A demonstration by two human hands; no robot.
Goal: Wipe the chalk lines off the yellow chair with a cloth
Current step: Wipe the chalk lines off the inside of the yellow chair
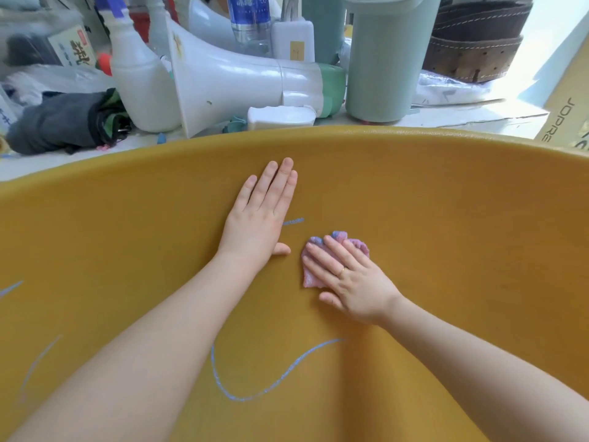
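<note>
I see the yellow chair (446, 234) filling most of my view, its curved far edge running under a cluttered tabletop (478, 118) that carries a white megaphone (229, 81) and a green bin (382, 59). My left hand (258, 218) lies flat near the middle of the chair, grip spread and fingers straight, bracing. My right hand (350, 275) sits just beside it, grip spread and pressing the pink cloth (310, 275) down onto the chair; the cloth's far fringe is stained blue. I judge the wiping is mid-way: a short chalk dash (294, 222) remains between the hands, a long curved chalk line (274, 381) lies toward the near edge, and fainter strokes (38, 362) mark the left side. Next I'd push the cloth onto the dash, then sweep back. The chair is open on the right; only my left hand crowds the stroke.
</note>
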